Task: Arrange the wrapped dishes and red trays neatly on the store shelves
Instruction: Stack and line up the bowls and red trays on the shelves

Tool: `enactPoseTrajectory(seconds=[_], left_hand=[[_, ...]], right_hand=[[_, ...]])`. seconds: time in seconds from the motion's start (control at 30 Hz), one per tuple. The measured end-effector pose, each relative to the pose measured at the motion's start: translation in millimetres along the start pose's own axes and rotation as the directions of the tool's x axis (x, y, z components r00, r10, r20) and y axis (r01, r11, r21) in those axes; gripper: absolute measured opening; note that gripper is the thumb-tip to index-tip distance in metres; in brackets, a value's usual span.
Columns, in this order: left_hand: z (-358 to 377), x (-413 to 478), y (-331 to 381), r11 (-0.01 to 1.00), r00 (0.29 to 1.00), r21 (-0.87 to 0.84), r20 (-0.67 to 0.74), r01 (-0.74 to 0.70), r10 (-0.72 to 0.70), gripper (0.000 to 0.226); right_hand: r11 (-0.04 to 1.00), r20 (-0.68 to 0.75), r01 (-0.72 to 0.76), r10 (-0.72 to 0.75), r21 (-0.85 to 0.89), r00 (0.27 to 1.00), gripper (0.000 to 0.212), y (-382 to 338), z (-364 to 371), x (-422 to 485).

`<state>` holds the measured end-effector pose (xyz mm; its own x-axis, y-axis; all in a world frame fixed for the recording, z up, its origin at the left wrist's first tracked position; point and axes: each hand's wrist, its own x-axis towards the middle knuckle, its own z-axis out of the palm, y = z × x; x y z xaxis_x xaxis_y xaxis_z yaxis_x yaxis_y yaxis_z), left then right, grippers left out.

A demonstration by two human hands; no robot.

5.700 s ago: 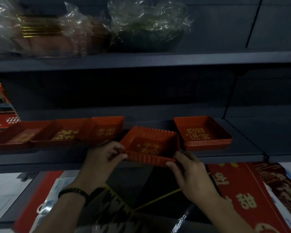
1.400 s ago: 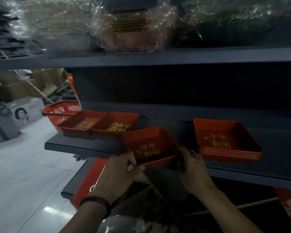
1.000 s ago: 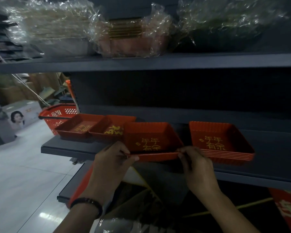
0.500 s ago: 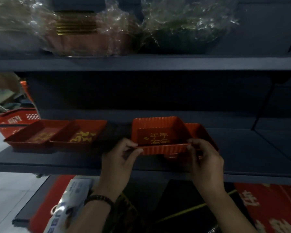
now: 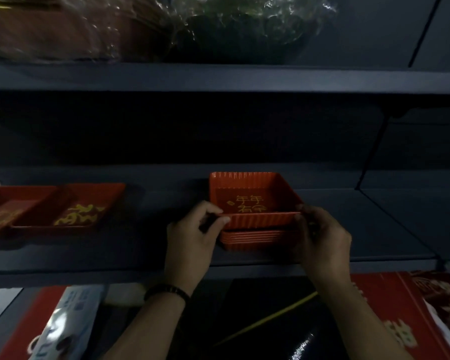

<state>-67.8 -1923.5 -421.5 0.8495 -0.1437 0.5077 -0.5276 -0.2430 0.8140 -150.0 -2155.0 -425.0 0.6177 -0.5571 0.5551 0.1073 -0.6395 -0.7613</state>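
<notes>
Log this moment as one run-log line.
left hand: grips red tray | right hand: grips same tray | tray: atop tray stack | middle shelf

Left hand and right hand pinch forward, palms facing.

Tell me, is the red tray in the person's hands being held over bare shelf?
No, the red tray, gripped by the left hand and right hand, sits directly above a stack of red trays on the shelf.

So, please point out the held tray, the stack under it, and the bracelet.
Held tray (image 5: 250, 196), head view, on its inner floor above the gold writing.
Stack (image 5: 255, 239), head view, on its ribbed front edges.
Bracelet (image 5: 166, 291), head view, on the band at the left wrist.
</notes>
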Motion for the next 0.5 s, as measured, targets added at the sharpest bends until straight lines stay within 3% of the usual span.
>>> enactPoseTrajectory(seconds=[0.33,0.5], left_hand=[[11.0,-3.3,1.5,1.0,1.0,0.019,0.009,-0.001,0.001,0.013],[12.7,-3.3,-7.1,0.999,0.999,0.054,0.033,-0.004,0.003,0.013]], right_hand=[[0.996,-0.06,0.032,-0.037,-0.086,0.998,0.025,1.5,-6.5,2.8],[0.989,-0.01,0.036,-0.038,-0.141,0.999,0.027,8.1,-4.0,2.3]])
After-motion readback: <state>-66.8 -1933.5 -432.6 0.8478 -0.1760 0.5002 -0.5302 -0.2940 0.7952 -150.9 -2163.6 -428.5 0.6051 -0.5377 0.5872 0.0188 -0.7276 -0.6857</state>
